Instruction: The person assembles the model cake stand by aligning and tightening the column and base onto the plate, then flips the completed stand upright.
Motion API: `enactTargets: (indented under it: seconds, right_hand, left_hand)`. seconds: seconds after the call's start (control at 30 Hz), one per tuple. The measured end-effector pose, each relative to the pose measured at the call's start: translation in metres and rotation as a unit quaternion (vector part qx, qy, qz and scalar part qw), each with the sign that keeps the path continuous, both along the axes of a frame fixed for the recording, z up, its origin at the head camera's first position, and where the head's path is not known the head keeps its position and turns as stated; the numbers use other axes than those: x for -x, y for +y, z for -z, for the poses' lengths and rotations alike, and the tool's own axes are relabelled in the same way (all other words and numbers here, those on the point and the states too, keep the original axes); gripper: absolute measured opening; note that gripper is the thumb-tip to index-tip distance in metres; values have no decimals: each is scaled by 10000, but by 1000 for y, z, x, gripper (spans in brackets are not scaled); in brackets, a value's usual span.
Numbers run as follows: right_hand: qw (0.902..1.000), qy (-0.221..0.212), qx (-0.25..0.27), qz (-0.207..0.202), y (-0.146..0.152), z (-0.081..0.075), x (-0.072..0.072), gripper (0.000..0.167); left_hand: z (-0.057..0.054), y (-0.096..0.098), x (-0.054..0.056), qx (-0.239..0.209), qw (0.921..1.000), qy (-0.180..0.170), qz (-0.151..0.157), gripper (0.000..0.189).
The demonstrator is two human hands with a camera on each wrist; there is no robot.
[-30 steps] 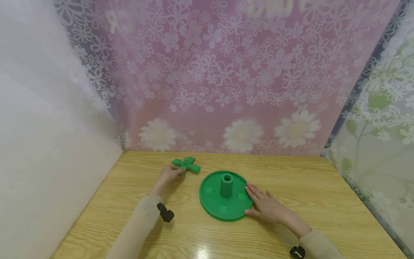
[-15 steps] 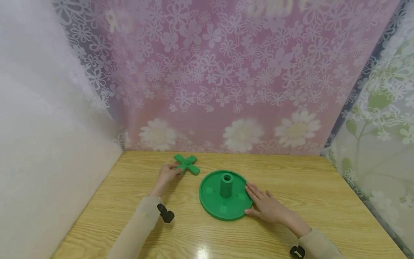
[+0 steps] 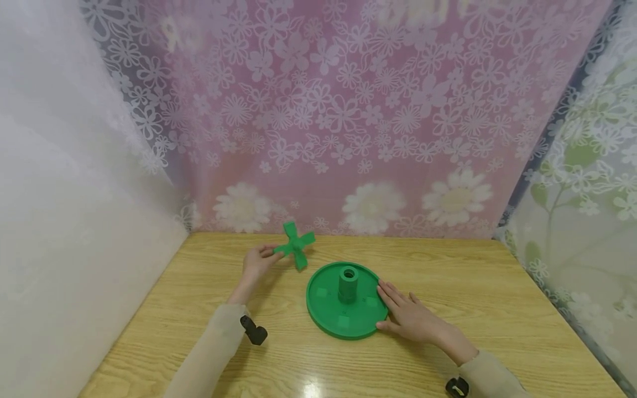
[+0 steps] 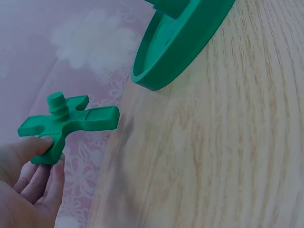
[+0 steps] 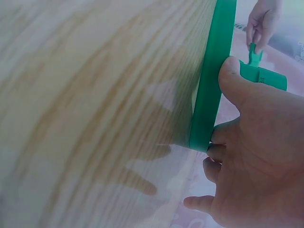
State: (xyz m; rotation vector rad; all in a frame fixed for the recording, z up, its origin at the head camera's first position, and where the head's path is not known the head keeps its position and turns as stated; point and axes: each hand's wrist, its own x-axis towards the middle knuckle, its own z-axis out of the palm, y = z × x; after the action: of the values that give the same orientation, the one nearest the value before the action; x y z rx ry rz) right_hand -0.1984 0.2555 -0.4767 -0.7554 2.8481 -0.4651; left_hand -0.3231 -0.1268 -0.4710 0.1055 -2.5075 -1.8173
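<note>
My left hand (image 3: 257, 264) pinches one arm of a green cross-shaped piece (image 3: 296, 245), holding it up over the table's far left part. A short threaded stud (image 4: 58, 105) stands up from the middle of the cross in the left wrist view, and the thumb lies on top of the gripped arm. To the right of it lies a round green tray (image 3: 325, 319) with a raised rim. From its centre rises a hollow green post (image 3: 348, 288). My right hand (image 3: 410, 319) rests against the tray's right side, fingers extended and touching the rim, thumb at the near edge.
The wooden table (image 3: 278, 354) carries both green pieces. A pink flowered cloth (image 3: 318, 138) hangs at its far edge, with a pale sheet (image 3: 74, 221) on the left and a leaf-patterned one (image 3: 587, 232) on the right.
My left hand has turned and raised the cross-shaped piece, which now stands more upright and a little farther right. The right hand and the tray have stayed in place.
</note>
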Motion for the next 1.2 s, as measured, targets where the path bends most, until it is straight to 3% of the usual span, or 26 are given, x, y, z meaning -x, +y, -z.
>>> enactTargets:
  seconds: [0.23, 0.5, 0.97, 1.2]
  right_hand:
    - [10000, -63, 63, 6, -1, -2, -2, 88]
    - [10000, 17, 10, 6, -1, -2, -3, 87]
    - [9999, 83, -62, 19, -1, 0, -1, 87]
    - [9998, 194, -13, -50, 0, 2, 0, 86]
  left_hand:
    - [-13, 6, -7, 239, 9961, 825, 211, 33]
    - [-30, 23, -22, 519, 9752, 2050, 659, 21]
    - [-47, 46, -37, 639, 9537, 2811, 865, 18]
    - [-52, 58, -43, 601, 9434, 3053, 1150, 16]
